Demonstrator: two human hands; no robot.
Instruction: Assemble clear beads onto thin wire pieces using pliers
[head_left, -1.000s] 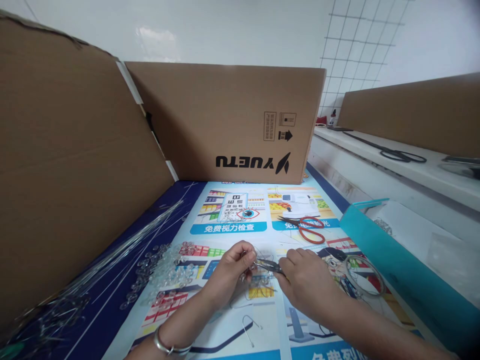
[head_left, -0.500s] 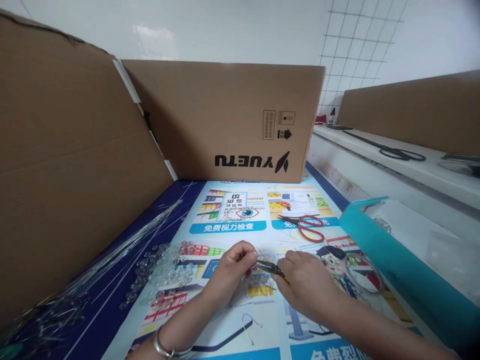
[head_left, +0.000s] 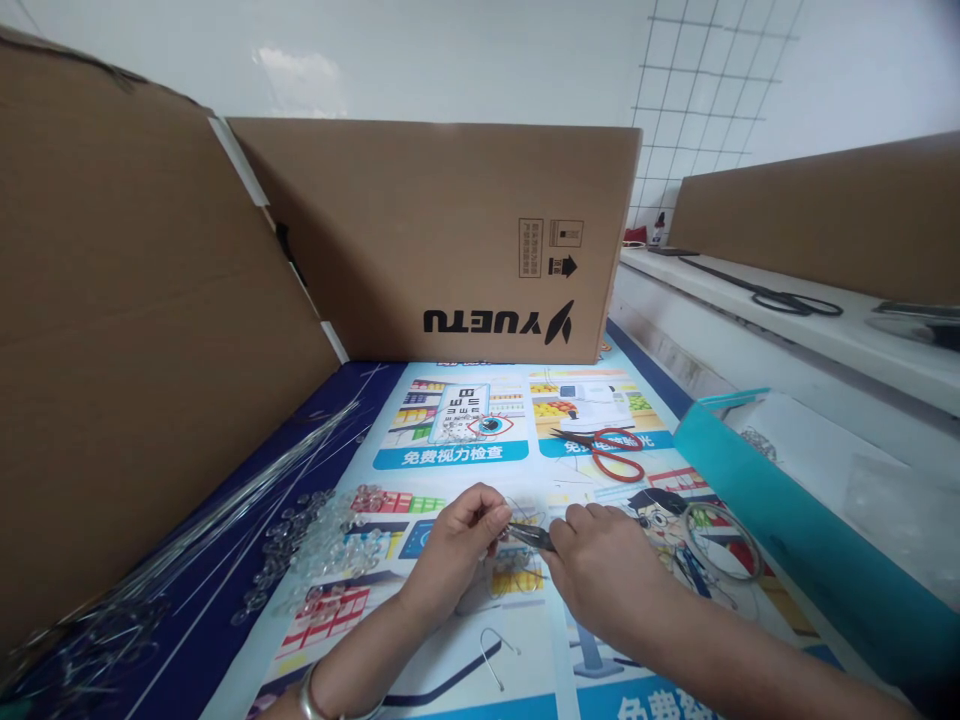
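The left hand (head_left: 457,545) pinches a thin wire piece (head_left: 517,512) between closed fingers just above the printed tabletop (head_left: 450,455), while the right hand (head_left: 600,570) is shut around small pliers (head_left: 534,538) whose tip meets that wire — the bending looks mid-way. A heap of clear beads (head_left: 330,545) and long wires (head_left: 247,490) lie unused to the left, one bent hook (head_left: 495,650) lies finished nearby. Against the earlier frame, the hands have barely shifted — only the view has moved slightly.

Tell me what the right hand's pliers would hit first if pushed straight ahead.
The right hand aims the pliers leftward; they would probably meet the left hand fingertips pinching a small wire piece, already about touching.
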